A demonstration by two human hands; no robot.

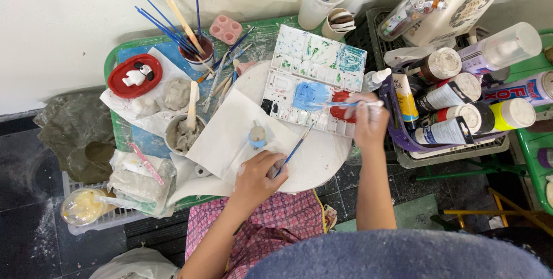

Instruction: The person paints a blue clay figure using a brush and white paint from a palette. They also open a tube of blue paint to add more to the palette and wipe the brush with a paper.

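My left hand (256, 178) rests on a white sheet of paper (222, 135) and grips a thin blue-handled brush (295, 151) that points up to the right. Just above that hand a small blue and tan clay figure (257, 136) stands on the paper. My right hand (368, 119) holds a second thin brush (340, 104) sideways, its tip at the blue patch of a white paint palette (314, 60). The palette lies on a round white board (322, 155).
A cup of brushes (199, 48), a red dish with a white figure (134, 76), a bowl of grey clay (183, 135) and clay lumps sit on the green table (112, 60). A crate of paint bottles (461, 112) stands to the right, plastic cups (317, 0) behind.
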